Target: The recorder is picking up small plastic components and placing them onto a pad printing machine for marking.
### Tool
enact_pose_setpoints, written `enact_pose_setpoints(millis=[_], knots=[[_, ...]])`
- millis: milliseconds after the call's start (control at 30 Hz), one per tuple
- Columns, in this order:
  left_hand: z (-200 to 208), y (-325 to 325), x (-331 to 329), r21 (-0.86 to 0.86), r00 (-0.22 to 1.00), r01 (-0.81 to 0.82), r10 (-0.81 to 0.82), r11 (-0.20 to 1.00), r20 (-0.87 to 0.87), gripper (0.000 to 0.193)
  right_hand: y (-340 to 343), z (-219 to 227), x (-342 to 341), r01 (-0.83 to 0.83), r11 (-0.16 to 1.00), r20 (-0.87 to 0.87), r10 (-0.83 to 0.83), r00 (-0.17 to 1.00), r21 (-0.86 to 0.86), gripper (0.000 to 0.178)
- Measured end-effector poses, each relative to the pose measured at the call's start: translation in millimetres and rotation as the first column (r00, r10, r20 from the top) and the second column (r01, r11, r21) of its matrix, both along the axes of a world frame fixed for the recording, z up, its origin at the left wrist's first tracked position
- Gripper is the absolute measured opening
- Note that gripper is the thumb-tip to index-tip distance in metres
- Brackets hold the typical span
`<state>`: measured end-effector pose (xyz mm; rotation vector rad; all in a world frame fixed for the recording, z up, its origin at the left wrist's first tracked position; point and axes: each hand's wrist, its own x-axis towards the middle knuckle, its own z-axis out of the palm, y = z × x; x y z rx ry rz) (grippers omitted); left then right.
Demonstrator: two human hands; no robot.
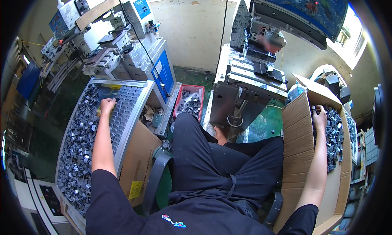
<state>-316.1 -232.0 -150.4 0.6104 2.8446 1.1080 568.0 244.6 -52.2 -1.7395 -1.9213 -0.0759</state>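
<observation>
My left hand is closed over the metal-framed tray on the left. A small dark piece shows at its fingertips, beside neat rows of grey parts. Loose small dark grey parts heap along the tray's other side, under my left forearm. Out to the right, my right hand reaches into an open cardboard box. Its fingers are bent round a small dark part. More such dark parts lie piled in the box next to that hand.
A machine with a slotted metal table stands ahead, a control panel above it. Another machine with a blue panel is at the left. Between them a red bin holds loose parts. A cardboard box is below the tray.
</observation>
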Motion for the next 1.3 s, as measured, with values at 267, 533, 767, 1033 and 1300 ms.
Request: enact_pose_setpoints(millis=[267,533,767,1033,1300], knots=[[15,-4,15,-0.088,0.999,0.03,-0.033,0.996,-0.026,0.029,3,-4,-3,-0.036,0.999,-0.019,0.036,0.999,-0.003,0.027],[19,3,24,-0.087,0.997,0.018,-0.024,0.996,-0.069,0.03,4,-4,2,-0.032,0.999,-0.023,0.031,0.999,-0.012,0.028],[15,-16,12,0.0,0.997,-0.005,0.005,1.0,-0.076,0.028,5,-4,-9,-0.06,0.998,-0.053,0.06,0.997,-0.008,0.029],[17,-8,21,-0.134,0.998,-0.032,0.024,0.99,-0.058,0.032,9,-7,5,-0.06,0.996,0.085,0.054,0.995,0.07,0.028],[9,-10,14,-0.136,0.995,-0.031,0.018,0.99,-0.093,0.033,4,-1,-3,-0.063,0.995,0.064,0.058,0.996,0.077,0.022]])
